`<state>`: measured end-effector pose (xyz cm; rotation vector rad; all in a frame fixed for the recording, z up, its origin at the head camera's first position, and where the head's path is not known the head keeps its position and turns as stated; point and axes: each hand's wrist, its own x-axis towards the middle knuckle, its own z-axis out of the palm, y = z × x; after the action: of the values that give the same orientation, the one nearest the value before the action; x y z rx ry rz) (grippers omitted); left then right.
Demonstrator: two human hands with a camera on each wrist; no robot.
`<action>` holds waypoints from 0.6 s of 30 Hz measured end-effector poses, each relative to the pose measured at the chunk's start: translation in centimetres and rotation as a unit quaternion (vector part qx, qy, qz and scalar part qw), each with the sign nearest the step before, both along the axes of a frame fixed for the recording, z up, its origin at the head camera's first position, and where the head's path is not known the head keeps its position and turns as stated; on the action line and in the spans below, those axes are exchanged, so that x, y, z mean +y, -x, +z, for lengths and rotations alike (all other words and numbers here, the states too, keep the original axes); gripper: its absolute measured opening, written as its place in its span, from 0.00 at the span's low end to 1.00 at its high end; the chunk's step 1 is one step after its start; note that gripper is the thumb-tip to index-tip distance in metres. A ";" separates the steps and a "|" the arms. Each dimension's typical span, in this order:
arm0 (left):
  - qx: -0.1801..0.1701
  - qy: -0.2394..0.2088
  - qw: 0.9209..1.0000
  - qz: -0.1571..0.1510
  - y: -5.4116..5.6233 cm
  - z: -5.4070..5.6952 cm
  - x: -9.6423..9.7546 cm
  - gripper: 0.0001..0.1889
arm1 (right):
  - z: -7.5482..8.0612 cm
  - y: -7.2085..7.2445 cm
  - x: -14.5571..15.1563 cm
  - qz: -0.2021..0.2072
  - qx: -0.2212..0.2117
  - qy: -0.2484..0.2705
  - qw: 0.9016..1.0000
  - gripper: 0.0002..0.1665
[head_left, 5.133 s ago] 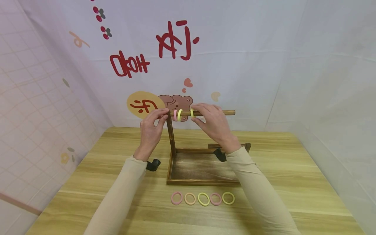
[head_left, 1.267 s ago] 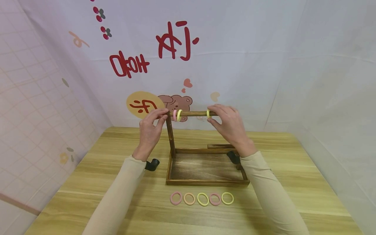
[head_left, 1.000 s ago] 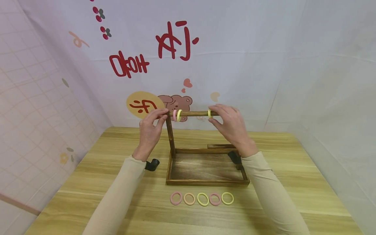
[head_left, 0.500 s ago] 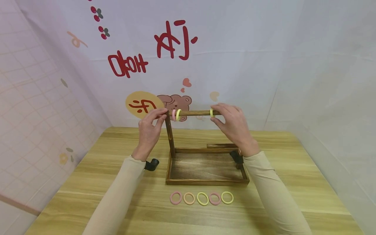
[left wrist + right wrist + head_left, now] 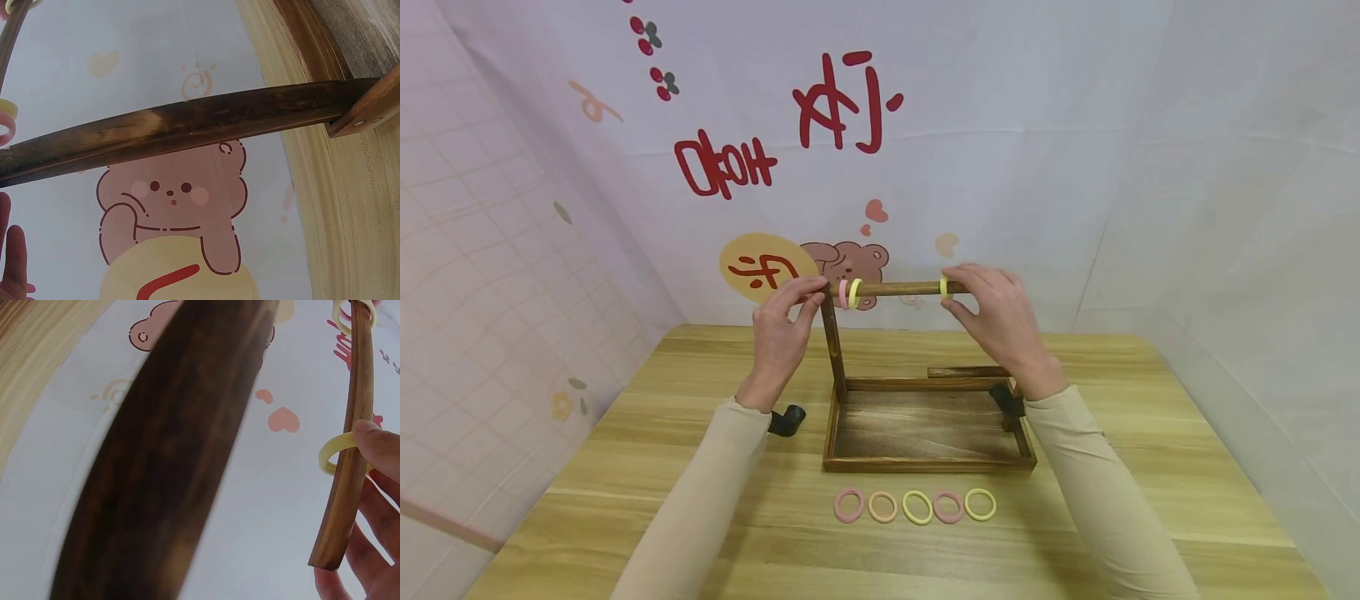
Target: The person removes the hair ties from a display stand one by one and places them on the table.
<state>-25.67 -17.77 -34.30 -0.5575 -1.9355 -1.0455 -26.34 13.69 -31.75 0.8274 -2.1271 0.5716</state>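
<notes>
A dark wooden stand [image 5: 833,346] has an upright post with a horizontal rod [image 5: 898,289] running right from its top. My left hand [image 5: 781,333] pinches the corner where post and rod meet. Near that corner a pink ring [image 5: 843,294] and a yellow ring [image 5: 855,293] hang on the rod, side by side. Further right, thumb and fingers of my right hand [image 5: 1000,321] pinch another yellow ring [image 5: 945,287] that encircles the rod. The right wrist view shows this yellow ring [image 5: 330,455] a little short of the rod's free end, with the thumb on it.
The stand's shallow tray base [image 5: 928,464] rests on the wooden table [image 5: 700,467]. In front of it several loose rings lie in a row, among them an orange ring [image 5: 883,507] and a yellow ring [image 5: 981,505]. A shorter low rod [image 5: 966,372] sits behind the tray's right side.
My right hand has slid the pinched yellow ring rightward along the rod, slowing lately. The left hand stays at the corner, and the other two rings on the rod keep their places.
</notes>
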 end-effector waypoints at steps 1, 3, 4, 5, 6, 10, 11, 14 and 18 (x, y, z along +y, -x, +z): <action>0.000 0.000 1.000 0.000 0.0 0.0 0.0 0.11 | 0.0 0.0 0.0 0.000 0.000 0.001 1.000 0.29; 0.000 0.001 1.000 0.000 0.0 0.0 0.0 0.11 | -0.1 0.0 0.1 -0.001 -0.001 0.002 1.000 0.29; -0.001 0.002 1.000 0.000 0.0 0.0 0.0 0.11 | -0.1 0.0 0.2 -0.001 -0.001 0.003 1.000 0.29; -0.002 0.003 1.000 0.000 0.0 0.0 0.0 0.11 | -0.1 0.0 0.2 -0.002 -0.002 0.003 1.000 0.29; -0.002 0.003 1.000 0.000 0.0 0.0 0.0 0.11 | -0.1 0.0 0.2 -0.003 -0.003 0.002 1.000 0.29; -0.005 0.006 1.000 0.002 0.0 0.0 -0.1 0.11 | -0.1 -0.1 0.4 -0.003 -0.002 0.002 1.000 0.29; -0.006 0.005 1.000 0.002 0.0 -0.1 -0.1 0.11 | -0.1 0.0 0.4 -0.002 0.000 0.002 1.000 0.29; -0.007 0.005 1.000 0.002 0.0 -0.1 -0.1 0.11 | -0.1 -0.1 0.5 0.000 0.004 0.002 1.000 0.29; -0.001 0.003 1.000 0.004 0.0 -0.1 0.0 0.11 | -0.2 0.0 0.7 -0.003 0.002 0.004 1.000 0.29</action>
<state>-25.64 -17.79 -34.37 -0.5514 -1.9410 -1.0348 -26.34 14.40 -31.91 0.8161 -2.1213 0.5742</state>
